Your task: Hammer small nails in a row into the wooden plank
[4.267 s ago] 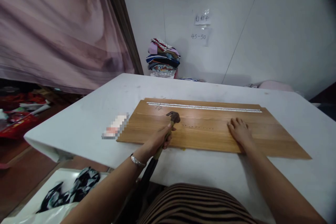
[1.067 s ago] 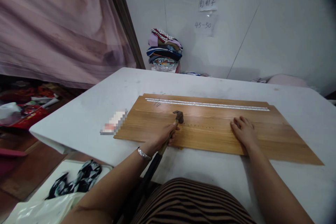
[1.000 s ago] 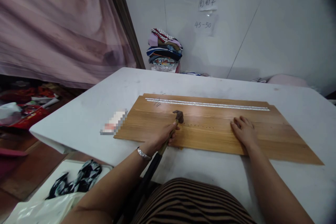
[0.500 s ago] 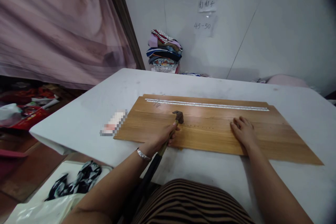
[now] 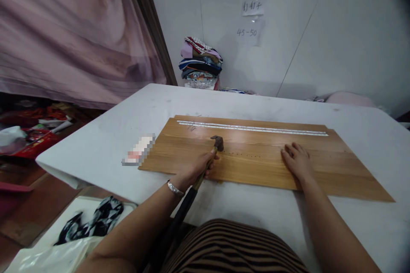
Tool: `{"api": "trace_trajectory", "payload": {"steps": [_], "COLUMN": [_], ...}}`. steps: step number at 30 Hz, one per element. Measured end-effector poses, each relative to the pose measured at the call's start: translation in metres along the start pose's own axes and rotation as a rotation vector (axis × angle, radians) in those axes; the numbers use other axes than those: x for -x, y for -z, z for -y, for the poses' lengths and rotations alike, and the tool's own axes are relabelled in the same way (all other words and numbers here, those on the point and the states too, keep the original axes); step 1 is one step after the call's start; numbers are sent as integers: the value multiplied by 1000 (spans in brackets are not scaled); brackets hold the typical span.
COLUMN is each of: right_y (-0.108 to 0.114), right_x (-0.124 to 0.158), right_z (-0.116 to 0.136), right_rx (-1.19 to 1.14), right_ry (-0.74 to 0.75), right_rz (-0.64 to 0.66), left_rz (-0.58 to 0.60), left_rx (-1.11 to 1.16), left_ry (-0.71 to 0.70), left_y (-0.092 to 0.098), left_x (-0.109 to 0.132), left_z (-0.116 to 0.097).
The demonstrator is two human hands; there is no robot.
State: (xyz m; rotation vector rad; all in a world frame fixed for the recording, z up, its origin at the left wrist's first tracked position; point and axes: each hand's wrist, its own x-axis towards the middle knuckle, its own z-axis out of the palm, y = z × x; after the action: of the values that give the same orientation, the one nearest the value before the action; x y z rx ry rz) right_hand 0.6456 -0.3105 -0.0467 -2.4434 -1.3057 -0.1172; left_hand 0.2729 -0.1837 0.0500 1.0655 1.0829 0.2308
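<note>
In my left hand (image 5: 205,164) I grip a claw hammer (image 5: 218,143) by its handle, close under the rusty head. The head is over a wooden board (image 5: 256,170), near the left end of a row of small dark dots (image 5: 241,154). Whether the hammer touches the wood, I cannot tell. My right hand (image 5: 296,158) rests on the board to the right of that row, fingers a little bent and apart, with nothing visible in it. Several thin nails (image 5: 192,127) lie loose around the left end of two white measuring strips (image 5: 253,129) along the board's far side.
The board lies on a white table (image 5: 105,136). A blurred-out flat object (image 5: 139,150) is left of the board. Folded clothes (image 5: 201,64) are stacked by the wall behind. At lower left, a patterned cloth (image 5: 92,222) lies on a pale seat. A pink curtain (image 5: 70,30) hangs at left.
</note>
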Motion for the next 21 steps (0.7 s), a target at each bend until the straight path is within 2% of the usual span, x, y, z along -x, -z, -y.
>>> {"api": "trace_trajectory", "payload": {"steps": [21], "right_y": [-1], "right_x": [0], "right_z": [-1], "right_rx": [19], "right_ry": [-3], "right_rz": [-4], "left_rz": [-4], "left_rx": [2], "left_ry": [-6], "left_y": [-1], "left_x": [2], "left_z": [-2]}}
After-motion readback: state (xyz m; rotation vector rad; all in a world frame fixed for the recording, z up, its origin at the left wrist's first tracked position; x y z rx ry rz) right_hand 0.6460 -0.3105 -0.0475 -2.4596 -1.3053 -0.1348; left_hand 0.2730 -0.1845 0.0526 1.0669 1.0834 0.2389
